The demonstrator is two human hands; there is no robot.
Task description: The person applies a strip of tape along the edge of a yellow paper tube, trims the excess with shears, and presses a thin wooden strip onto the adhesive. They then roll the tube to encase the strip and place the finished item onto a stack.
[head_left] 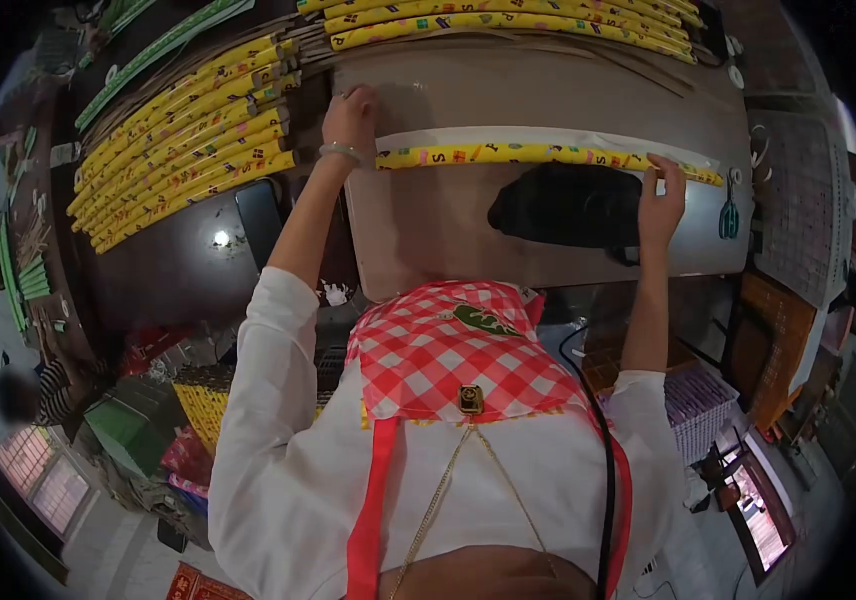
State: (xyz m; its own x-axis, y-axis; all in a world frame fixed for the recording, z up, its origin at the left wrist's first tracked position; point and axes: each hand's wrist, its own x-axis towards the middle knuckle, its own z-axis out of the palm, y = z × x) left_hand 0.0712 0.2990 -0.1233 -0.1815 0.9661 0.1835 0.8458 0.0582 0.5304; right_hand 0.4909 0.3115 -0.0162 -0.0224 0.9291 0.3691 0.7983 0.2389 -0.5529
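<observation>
A yellow patterned roll of wrapping paper point(508, 154) lies across the brown board, with a white strip of paper edge showing along its far side. At the roll's left end is my left hand point(350, 122), its fingers curled; whatever they may hold is hidden. My right hand point(661, 205) has its fingers bent onto the roll near the right end, gripping it there. Just in front of the roll, beside my right hand, sits a black cloth-like bundle point(568, 206). Dark-handled scissors point(729, 212) lie by the board's right edge.
Finished-looking yellow rolls point(188, 150) are stacked at the left, and more yellow rolls point(518, 22) lie along the back. A dark phone point(260, 214) rests on the left table. A purple-white basket point(693, 410) stands lower right. Other people sit at the far left.
</observation>
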